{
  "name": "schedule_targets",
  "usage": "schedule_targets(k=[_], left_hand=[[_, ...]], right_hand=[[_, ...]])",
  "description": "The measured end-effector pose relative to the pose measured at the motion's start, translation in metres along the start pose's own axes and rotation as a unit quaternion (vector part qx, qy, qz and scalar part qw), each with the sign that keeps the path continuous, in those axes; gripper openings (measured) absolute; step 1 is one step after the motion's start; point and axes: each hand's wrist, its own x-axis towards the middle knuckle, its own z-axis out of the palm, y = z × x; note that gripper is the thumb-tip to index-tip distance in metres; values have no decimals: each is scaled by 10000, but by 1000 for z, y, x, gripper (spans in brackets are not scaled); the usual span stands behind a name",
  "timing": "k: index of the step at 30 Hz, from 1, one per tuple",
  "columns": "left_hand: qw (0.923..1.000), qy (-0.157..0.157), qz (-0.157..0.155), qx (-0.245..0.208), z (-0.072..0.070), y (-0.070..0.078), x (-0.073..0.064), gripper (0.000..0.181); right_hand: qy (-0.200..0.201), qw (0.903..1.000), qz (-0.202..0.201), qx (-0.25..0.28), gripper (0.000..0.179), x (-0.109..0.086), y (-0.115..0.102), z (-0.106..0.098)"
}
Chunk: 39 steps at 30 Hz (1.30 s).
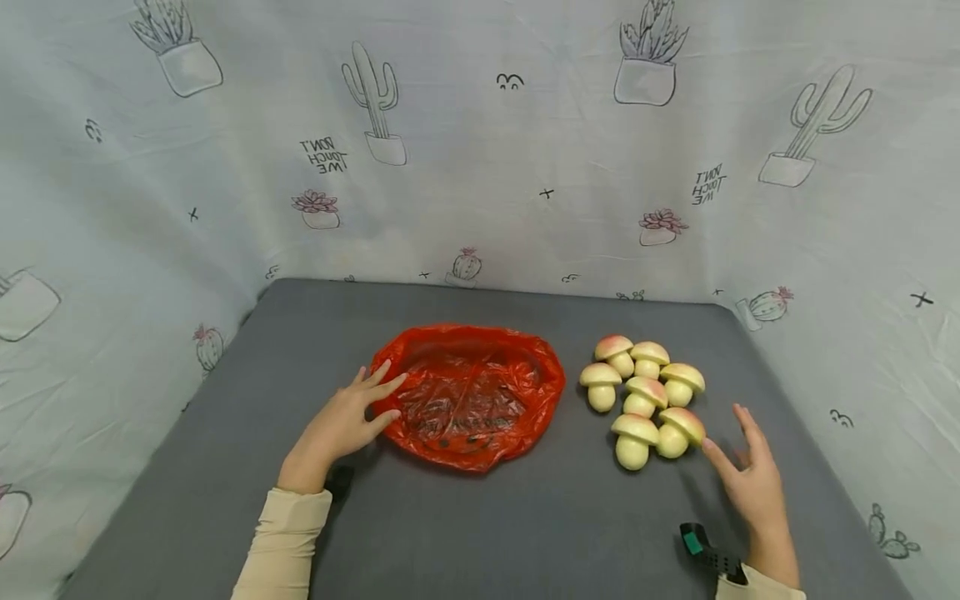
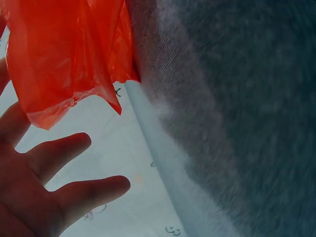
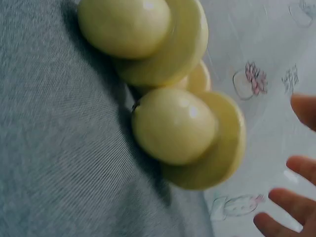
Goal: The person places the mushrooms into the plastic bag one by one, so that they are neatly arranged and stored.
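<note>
In the head view a red plastic bag (image 1: 480, 400) lies on the grey table with its mouth spread wide. My left hand (image 1: 347, 425) is at the bag's left rim, its spread fingers overlapping the edge. The left wrist view shows the red plastic (image 2: 69, 54) beside the straight fingers of that hand. To the right of the bag sits a cluster of several toy mushrooms (image 1: 644, 392), pale yellow with some reddish caps. My right hand (image 1: 752, 483) is just right of the nearest mushroom (image 3: 175, 126), fingers apart and nothing held.
A grey cloth-covered table (image 1: 525, 525) extends under everything. White curtain fabric (image 1: 480, 167) with cactus drawings encloses the back and both sides. Dark wrist devices show below both hands, the right one a black strap (image 1: 712, 557) with a green patch.
</note>
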Motion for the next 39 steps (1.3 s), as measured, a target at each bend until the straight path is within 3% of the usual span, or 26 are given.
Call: schedule_targets(k=[5, 11, 19, 24, 39], left_hand=[[9996, 195, 93, -160, 3, -7, 0, 55], [9989, 274, 193, -314, 10, -6, 4, 51], [9986, 471, 218, -134, 12, -1, 11, 50], [9981, 581, 182, -14, 14, -3, 5, 44], [9985, 541, 51, 49, 14, -1, 4, 34]], right_hand=[[-544, 9983, -71, 189, 80, 3, 8, 7], [-863, 9959, -119, 241, 85, 3, 17, 12], [-904, 9951, -4, 405, 91, 5, 24, 16], [-1131, 9922, -23, 523, 94, 11, 26, 25], [-1019, 9926, 292, 584, 92, 11, 30, 27]])
